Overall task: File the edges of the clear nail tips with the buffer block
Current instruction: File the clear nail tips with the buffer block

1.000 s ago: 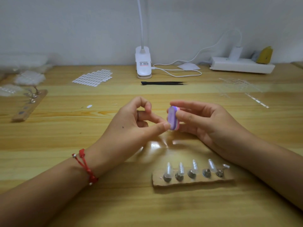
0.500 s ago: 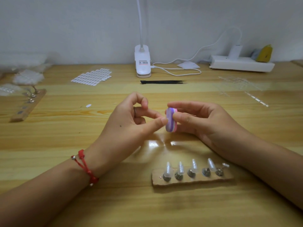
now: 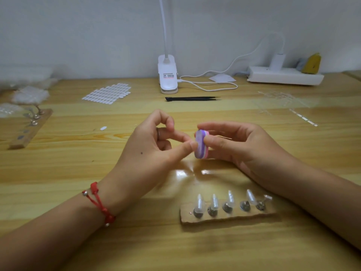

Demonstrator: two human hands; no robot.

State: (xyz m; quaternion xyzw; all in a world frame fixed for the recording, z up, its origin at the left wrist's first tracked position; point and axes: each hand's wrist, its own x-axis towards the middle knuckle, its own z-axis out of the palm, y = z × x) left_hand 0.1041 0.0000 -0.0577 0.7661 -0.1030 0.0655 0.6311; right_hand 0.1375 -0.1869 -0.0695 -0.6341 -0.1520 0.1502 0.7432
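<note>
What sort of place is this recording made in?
Likely a home or small-studio nail-craft desk: clear nail tips mounted on a cardboard stand, a clip-on lamp by the wall, and a buffer block held in the right hand.

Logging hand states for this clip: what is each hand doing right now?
Left hand: fingers pinched beside the buffer block; contents cannot be told.
Right hand: holding the buffer block.

Wooden table [image 3: 58, 173]: cardboard nail-tip stand [image 3: 224, 220], black tweezers [image 3: 191, 98], lamp base [image 3: 168, 79], power strip [image 3: 283, 76].
</note>
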